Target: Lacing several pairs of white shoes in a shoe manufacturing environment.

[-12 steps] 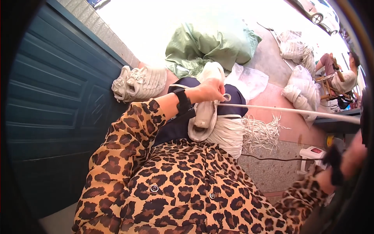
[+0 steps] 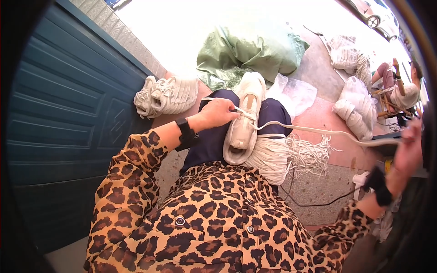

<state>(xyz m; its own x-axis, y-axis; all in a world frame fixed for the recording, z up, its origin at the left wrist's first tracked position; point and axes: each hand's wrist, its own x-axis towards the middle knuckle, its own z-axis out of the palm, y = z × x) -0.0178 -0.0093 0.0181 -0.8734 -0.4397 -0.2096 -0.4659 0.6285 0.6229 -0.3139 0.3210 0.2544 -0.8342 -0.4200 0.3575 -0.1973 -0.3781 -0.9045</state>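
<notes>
Two hands work on one pale shoe (image 2: 245, 119) in the head view. The shoe lies on the person's lap, on dark blue cloth, toe pointing away and opening toward the body. The left hand (image 2: 219, 112) rests against the shoe's left side near the lacing, fingers closed on the white lace (image 2: 314, 131) where it meets the shoe. From there the lace runs taut to the right, across the lap and over the floor, to the right hand (image 2: 409, 146) at the far right edge of the picture. That hand is raised and blurred; the lace ends at it, but whether its fingers are clenched around the lace cannot be told. Both wrists carry a black band, and both sleeves are leopard print.

Just under the shoe, on the lap, lies a bundle of white laces (image 2: 284, 157) with loose ends fanned to the right. A pair of pale shoes (image 2: 166, 95) lies to the left beside a blue door (image 2: 63, 113). Beyond the lap sits a green sack (image 2: 255, 52), with clear plastic bags (image 2: 293, 93) beside it and more bundles of laces (image 2: 357, 109) farther right.
</notes>
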